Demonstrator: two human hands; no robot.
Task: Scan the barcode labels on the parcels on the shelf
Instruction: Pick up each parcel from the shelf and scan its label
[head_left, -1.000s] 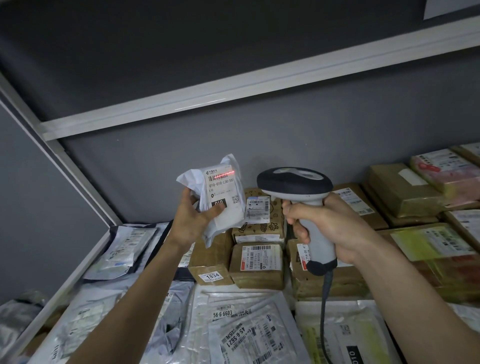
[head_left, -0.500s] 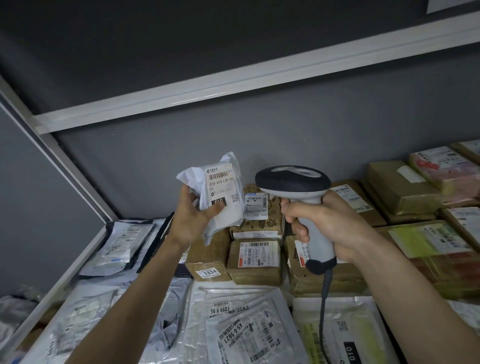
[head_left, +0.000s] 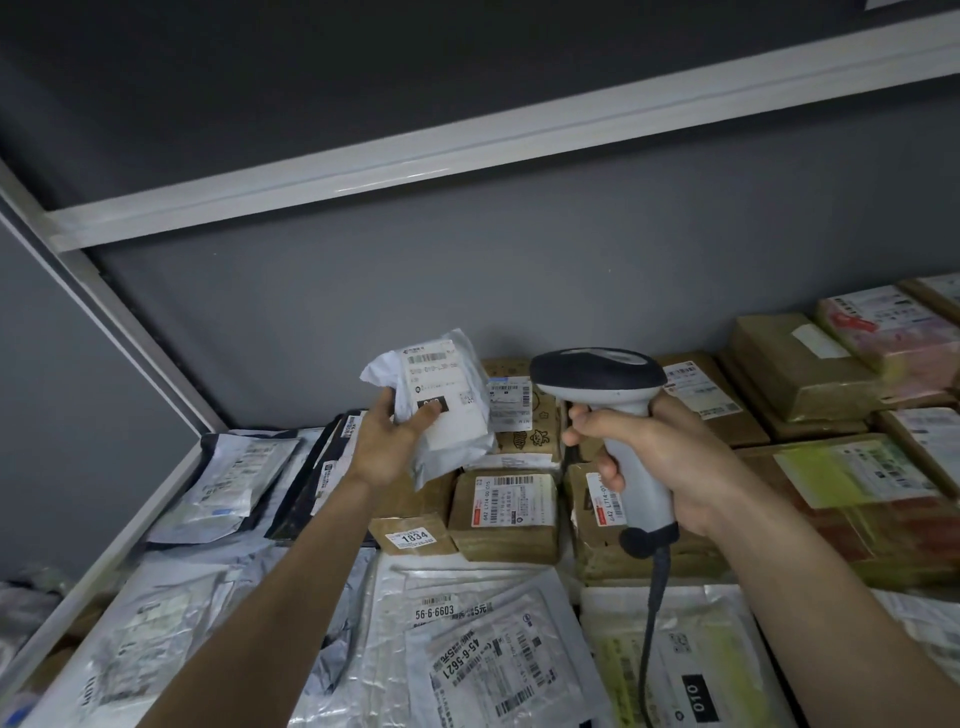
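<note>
gripping a small white parcel (head_left: 441, 400) between thumb and curled fingers, the left hand (head_left: 387, 441) holds it up above the shelf's piled packages, label side toward the camera; the thumb lies across a black block near the bottom of that label (head_left: 435, 382), and the print above it, a barcode strip and a line of digits, is too blurred to read. just to its right the right hand (head_left: 660, 457) is wrapped around the pale grey handle of a barcode scanner (head_left: 602, 384), its dark head level and pointing toward the parcel, the cable (head_left: 652, 634) hanging down from the base. both forearms reach up from the lower edge of the view. beneath the hands, brown cardboard boxes sit in rows: one sticker reads "1834" (head_left: 414, 538), another box label (head_left: 511, 501) shows "642 L714-00" sideways. nearer the camera lie silver and white mailer bags, with "56-6-6603" (head_left: 435, 612) on one, "45-6-5621" (head_left: 460, 662) on another, and "010" (head_left: 693, 696) on a black patch at lower right
</note>
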